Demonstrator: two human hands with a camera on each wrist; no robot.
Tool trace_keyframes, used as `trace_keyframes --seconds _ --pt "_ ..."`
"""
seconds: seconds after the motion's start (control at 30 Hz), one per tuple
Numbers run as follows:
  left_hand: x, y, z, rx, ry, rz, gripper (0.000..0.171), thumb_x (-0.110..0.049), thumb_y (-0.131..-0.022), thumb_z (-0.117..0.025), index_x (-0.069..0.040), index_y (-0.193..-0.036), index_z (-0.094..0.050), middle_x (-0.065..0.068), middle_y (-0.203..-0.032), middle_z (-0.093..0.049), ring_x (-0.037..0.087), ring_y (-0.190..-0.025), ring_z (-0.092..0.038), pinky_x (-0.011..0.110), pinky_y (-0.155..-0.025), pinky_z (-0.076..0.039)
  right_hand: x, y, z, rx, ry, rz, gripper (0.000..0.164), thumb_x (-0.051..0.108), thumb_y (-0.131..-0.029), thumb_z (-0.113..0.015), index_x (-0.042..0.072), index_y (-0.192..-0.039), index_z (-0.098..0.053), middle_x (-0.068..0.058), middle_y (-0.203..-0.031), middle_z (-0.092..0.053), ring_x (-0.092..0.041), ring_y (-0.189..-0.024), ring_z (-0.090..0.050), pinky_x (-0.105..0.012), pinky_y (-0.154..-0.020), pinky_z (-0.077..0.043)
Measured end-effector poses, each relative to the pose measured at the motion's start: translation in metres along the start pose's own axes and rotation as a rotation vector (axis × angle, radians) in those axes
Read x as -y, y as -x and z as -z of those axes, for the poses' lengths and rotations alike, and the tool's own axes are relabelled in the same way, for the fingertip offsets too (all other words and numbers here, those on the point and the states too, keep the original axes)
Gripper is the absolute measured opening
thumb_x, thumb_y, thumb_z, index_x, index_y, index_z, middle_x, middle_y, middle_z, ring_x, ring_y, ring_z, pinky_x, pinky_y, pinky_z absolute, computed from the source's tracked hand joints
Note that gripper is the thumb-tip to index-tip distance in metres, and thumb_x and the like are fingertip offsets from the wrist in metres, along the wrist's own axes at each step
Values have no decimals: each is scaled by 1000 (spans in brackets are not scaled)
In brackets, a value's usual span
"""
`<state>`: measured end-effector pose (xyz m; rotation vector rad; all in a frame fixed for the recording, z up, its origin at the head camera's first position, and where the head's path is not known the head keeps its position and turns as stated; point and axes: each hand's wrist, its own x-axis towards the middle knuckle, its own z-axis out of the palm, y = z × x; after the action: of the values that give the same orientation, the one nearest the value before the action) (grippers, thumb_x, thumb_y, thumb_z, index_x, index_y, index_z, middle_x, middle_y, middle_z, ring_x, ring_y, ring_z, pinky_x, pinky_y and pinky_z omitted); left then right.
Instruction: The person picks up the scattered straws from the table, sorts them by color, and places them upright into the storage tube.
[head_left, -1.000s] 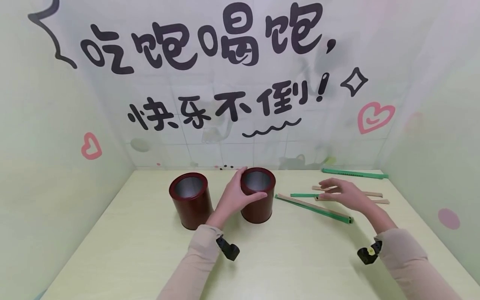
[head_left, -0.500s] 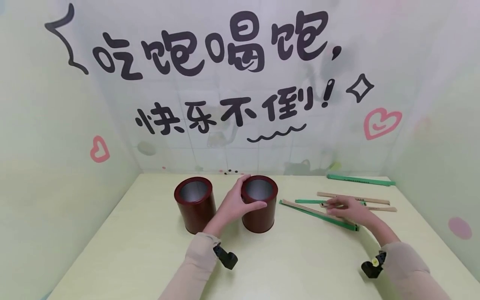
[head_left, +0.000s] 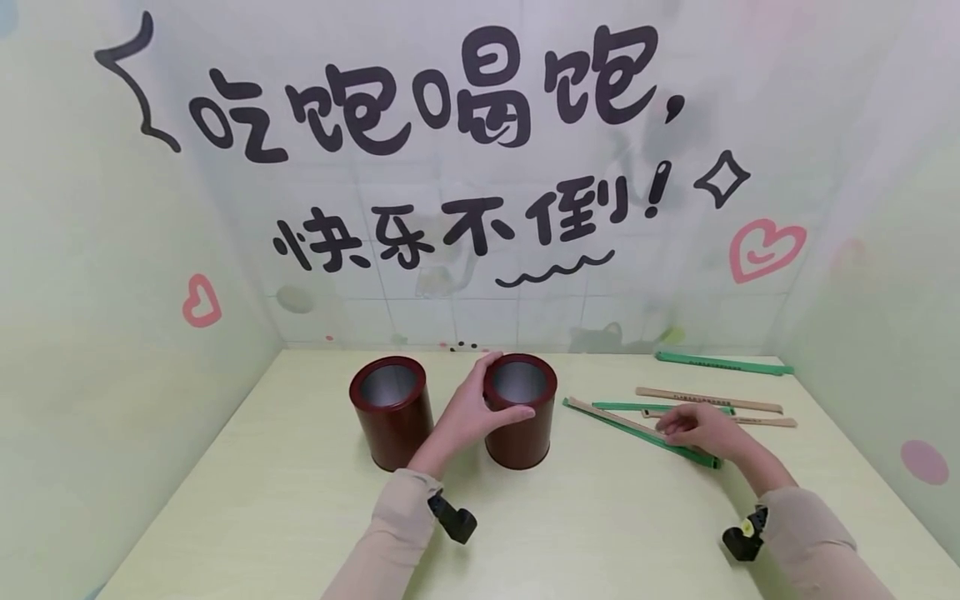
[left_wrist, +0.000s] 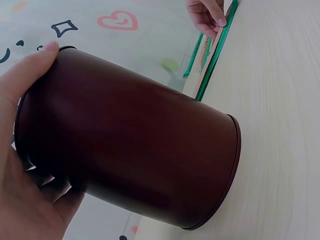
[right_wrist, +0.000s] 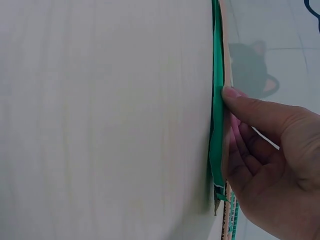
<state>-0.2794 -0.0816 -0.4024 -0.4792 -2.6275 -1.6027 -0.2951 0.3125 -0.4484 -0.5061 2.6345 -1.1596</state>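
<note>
Steadying the right-side canister with our left hand curled round it, we pinch the tan strip on the bench in our right hand, best done lightly lest the green strip alongside drag too.

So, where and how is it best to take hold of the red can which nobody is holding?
Probably grip the can around its upper wall, just below the rim, coming from its left: it stands upright, its body round, and the left wrist overlaps its lower right edge in the head view.
</note>
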Motion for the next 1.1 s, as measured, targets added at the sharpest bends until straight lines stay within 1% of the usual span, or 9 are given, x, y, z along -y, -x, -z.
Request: trace_keyframes --seconds 0.1,0.23,0.33,0.43,0.6,0.67,0.9,1.0,1.1 --pt "0 0 0 -1 -1 -1 95 -37 -78 -85 -15 -153 -31 8 -150 -46 28 -131 -52 49 -104 -49 0 0 0 3 10 -1 20 7 -92 -69 -5 -108 -69 -11 -95 -68 -4 -75 -54 -21 -64 -48" --pt "0 1 -1 -4 -1 -3 94 -37 -78 -85 -16 -153 -32 7 -151 -46 27 -131 -52 48 -105 -48 1 2 1 12 16 23 20 5 -92 -67 -8 -108 -68 -13 -96 -69 -3 -75 -54 -21 -64 -49" --pt "0 1 -1 -5 1 0 93 -37 -78 -85 -17 -152 -32 7 -151 -46 27 -131 -51 48 -105 -48 3 4 3 26 14 40 23 4 -94 -65 -10 -112 -67 -16 -99 -70 -2 -76 -54 -22 -65 -50" --pt "1 2 -1 -4 7 4 94 -37 -78 -85 -17 -153 -32 7 -151 -46 27 -132 -51 48 -106 -48 7 4 7 26 2 33 26 5 -95 -63 -10 -116 -66 -19 -103 -70 1 -78 -56 -22 -66 -51" --pt "0 1 -1 -7 11 2 93 -37 -78 -85 -17 -152 -32 7 -151 -45 27 -132 -51 48 -105 -48 20 4 19 3 -43 41 30 5 -97 -61 -14 -119 -63 -21 -104 -69 2 -81 -59 -22 -71 -54" --pt "0 1 0 -9 13 -1 93 -37 -78 -85 -16 -152 -32 7 -151 -45 27 -132 -51 48 -105 -48 29 3 23 -15 -69 41 31 6 -97 -61 -14 -121 -61 -20 -102 -69 1 -81 -60 -22 -72 -55" --pt "0 0 0 -8 14 0 93 -35 -79 -85 -15 -153 -32 7 -151 -46 27 -132 -51 48 -106 -48 64 2 31 -115 -137 55 34 11 -97 -63 -10 -124 -59 0 -98 -66 -2 -86 -62 -27 -78 -56" --pt "0 0 -1 -6 12 2 93 -35 -79 -85 -16 -153 -32 7 -151 -45 27 -132 -51 48 -106 -48 83 2 32 -140 -196 67 35 11 -97 -63 -11 -124 -56 5 -96 -66 -2 -87 -62 -26 -79 -56" --pt "0 0 -1 -8 9 3 93 -35 -79 -85 -16 -153 -32 7 -152 -45 27 -132 -50 48 -106 -48 101 0 31 -164 -248 101 34 11 -97 -63 -10 -122 -55 8 -95 -66 -3 -88 -63 -22 -79 -56"
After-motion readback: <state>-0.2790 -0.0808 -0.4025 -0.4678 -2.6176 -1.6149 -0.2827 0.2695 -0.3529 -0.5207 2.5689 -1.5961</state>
